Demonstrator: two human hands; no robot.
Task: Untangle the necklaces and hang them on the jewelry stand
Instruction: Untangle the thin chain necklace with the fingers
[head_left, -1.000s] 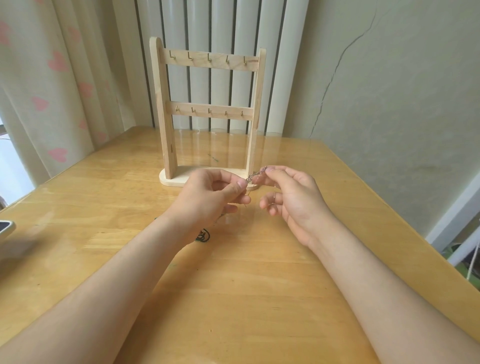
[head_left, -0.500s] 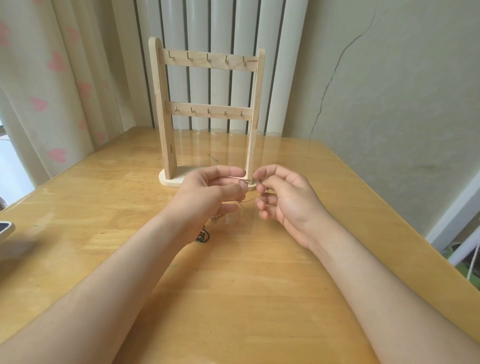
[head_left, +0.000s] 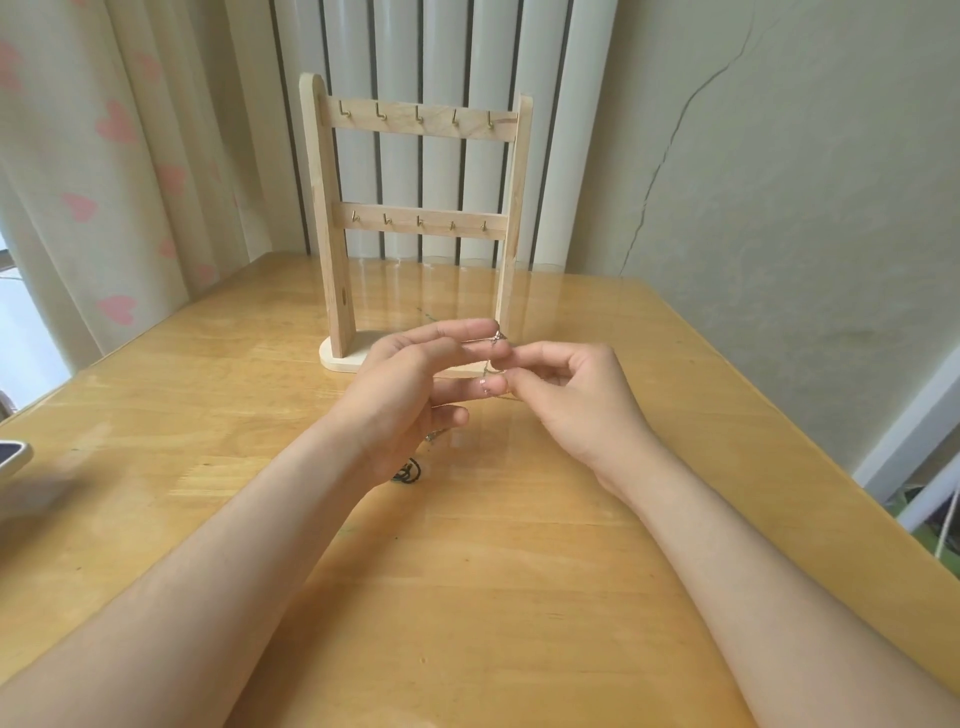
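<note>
Two hands meet just in front of the stand (head_left: 327, 234), close to the foot of its right post, and a thin silver chain (head_left: 497, 338) runs between them. The right hand (head_left: 571, 395) has thumb and forefinger curled together on the chain, the other fingers loosely bent beneath. The left hand (head_left: 410, 395) lies with its fingers nearly straight, fanned toward the right post. The chain passes by its forefinger tip, but I cannot tell whether it is pinched there or only draped. From that short stretch the chain drops behind the left fingers, and a small silver bit shows below the palm, on the side away from the stand. Further out from the stand, a dark cord (head_left: 408, 473) lies bunched on the worktop (head_left: 467, 597), partly under the left wrist.

The held stretch runs roughly parallel to the stand's crossbars, with a small lump at its stand-side end, too small to name. Both rows of hooks (head_left: 379, 111) are bare, so nothing is hung yet. By my judgement the picking-apart is the step in hand. The hooks lie up and behind the hands, and the right hand, gripping the chain nearer the right post, looks best placed to lift it.
</note>
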